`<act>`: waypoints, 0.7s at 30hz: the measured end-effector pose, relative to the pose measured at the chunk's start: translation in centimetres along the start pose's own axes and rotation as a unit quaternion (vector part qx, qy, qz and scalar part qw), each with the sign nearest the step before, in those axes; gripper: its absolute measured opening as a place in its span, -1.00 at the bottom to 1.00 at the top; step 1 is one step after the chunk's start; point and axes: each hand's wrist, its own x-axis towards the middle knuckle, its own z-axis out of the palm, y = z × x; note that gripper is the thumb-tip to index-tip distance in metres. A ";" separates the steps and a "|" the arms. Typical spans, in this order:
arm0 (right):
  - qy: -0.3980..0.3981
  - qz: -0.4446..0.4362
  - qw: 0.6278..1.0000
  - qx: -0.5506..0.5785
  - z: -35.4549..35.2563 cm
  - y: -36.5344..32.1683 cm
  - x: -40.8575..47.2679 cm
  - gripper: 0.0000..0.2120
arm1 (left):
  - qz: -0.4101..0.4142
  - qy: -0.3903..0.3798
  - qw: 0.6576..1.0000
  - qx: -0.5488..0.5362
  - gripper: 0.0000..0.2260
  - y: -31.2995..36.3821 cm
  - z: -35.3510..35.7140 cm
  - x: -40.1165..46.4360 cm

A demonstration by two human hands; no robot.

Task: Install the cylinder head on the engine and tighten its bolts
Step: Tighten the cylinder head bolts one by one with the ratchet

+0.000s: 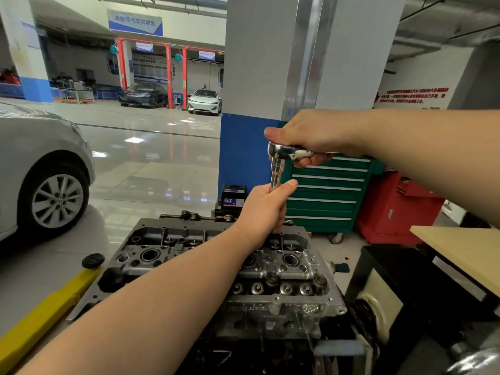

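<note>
Since the cylinder head (216, 269) is already seated on the engine block (270, 353), the placing step is judged done and the bolt-tightening step is judged to be in hand. A chrome ratchet (286, 152) is gripped by the right hand (316, 133), whose fingers are curled around its handle just behind the ratchet's head. Below it, a long extension bar (277, 175) is held upright by the left hand (263, 209), whose fingers are wrapped around the shaft, thumb on top. The lower end of the bar is hidden behind that hand, so it cannot be told whether a bolt is engaged; the bar is aimed at the far right part of the head. How many bolts are already tightened cannot be read, so the remaining work is judged to be at least this bolt and possibly others. The head is seen as a grey, oil-stained aluminium casting with open round bores along its middle, a row of valve springs on the near side and an uncovered top. A green tool cabinet (324, 196) stands behind it, well apart.
</note>
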 end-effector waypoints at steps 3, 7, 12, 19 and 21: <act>0.023 0.004 1.000 0.004 -0.3 -0.2 -0.1 -0.36 | -0.001 0.009 1.000 0.013 -0.51 0.4 0.1 0.3; 0.098 0.003 0.987 0.128 -3.5 -0.7 -0.7 -0.29 | 0.014 -0.006 1.000 -0.011 -0.54 1.0 0.2 0.5; 0.175 0.025 0.977 0.120 -3.7 3.7 -2.5 -0.49 | 0.002 0.016 0.999 -0.031 -0.56 2.1 -0.4 0.5; 0.142 0.117 0.981 0.055 4.9 17.8 -8.0 -0.59 | -0.003 0.122 0.992 -0.012 -0.61 5.0 -3.8 0.5; 0.127 0.143 0.981 -0.033 7.0 20.5 -8.9 -0.50 | -0.008 0.133 0.991 -0.008 -0.61 5.2 -4.5 0.2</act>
